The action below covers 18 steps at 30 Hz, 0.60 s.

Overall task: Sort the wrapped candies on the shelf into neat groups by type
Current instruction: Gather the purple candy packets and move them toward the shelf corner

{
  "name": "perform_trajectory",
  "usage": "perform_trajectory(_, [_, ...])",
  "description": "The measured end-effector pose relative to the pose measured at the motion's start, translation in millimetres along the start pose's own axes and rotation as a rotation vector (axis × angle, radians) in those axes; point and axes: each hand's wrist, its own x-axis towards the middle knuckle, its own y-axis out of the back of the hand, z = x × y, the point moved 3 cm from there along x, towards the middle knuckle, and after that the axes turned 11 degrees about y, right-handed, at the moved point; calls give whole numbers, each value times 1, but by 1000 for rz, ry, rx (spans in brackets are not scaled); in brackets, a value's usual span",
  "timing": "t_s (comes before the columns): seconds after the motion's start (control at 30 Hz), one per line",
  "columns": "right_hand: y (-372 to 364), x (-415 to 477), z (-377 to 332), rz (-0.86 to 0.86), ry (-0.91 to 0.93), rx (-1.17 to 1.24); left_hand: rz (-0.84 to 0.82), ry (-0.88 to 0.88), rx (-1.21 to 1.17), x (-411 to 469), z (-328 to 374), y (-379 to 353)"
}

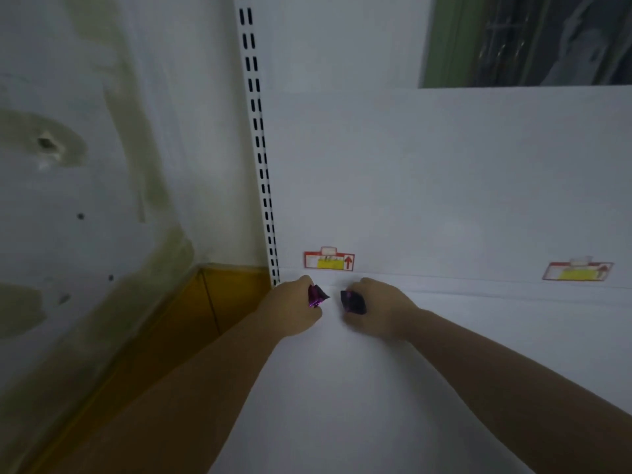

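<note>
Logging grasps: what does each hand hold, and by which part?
Left hand grips a purple candy; right hand grips a second candy. Each held by one end, the other poking out.

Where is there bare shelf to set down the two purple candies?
Free: white shelf right of the right hand, under the right price tag; also the near side of both hands. Crowded: back left corner by the slotted upright, where the left hand and its purple candy nearly meet the right candy.

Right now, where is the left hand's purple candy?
In the head view, the purple candy sits in the left hand, left of centre, just below the red and yellow label.
</note>
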Motion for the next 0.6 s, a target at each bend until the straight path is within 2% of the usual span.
perform_trajectory(0.17, [4, 2, 3, 29, 181, -84, -90, -84, -112, 21, 8, -8])
perform_trajectory(0.27, [9, -7, 0, 59, 221, -175, -132, -174, -110, 16, 12, -6])
perform_trajectory(0.43, [18, -47, -15, 98, 133, -305, -42, -280, 79, -5, 15, 10])
perform_trajectory(0.6, [29, -114, -38, 75, -29, -403, 51, -446, 316, -34, 53, 19])
